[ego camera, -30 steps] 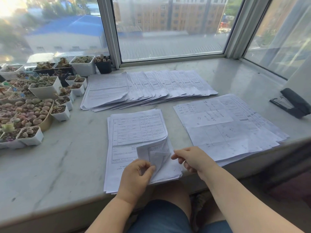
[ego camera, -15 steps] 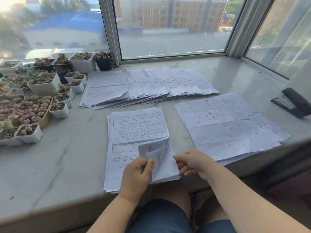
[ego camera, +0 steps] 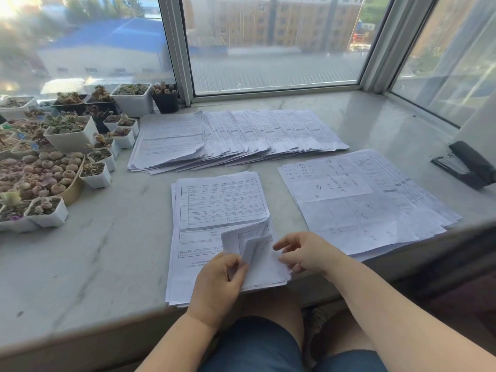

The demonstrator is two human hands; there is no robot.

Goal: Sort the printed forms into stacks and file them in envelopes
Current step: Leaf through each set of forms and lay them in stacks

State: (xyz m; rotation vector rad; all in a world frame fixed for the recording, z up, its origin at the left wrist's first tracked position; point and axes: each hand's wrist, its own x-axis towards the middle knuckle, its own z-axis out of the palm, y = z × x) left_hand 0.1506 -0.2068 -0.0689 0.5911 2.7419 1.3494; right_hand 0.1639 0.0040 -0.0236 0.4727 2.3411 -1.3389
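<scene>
A stack of printed forms (ego camera: 214, 210) lies in front of me on the marble sill (ego camera: 94, 251). My left hand (ego camera: 218, 283) pinches the curled-up lower right corners of the top sheets between thumb and fingers. My right hand (ego camera: 308, 253) hovers at the stack's right edge with its fingers loosely curled, touching the corner of a lower sheet. A fanned row of forms (ego camera: 236, 135) lies farther back. A second spread pile with handwriting (ego camera: 362, 202) lies to the right.
Many small pots of succulents (ego camera: 53, 157) crowd the left end of the sill. A black stapler (ego camera: 467, 165) sits at the far right. The window frame (ego camera: 177, 49) rises behind the papers. My knees are below the sill's front edge.
The lifted corners have curled lower and tighter under my left thumb. My right hand has opened a little and shifted slightly right, away from the curled corners.
</scene>
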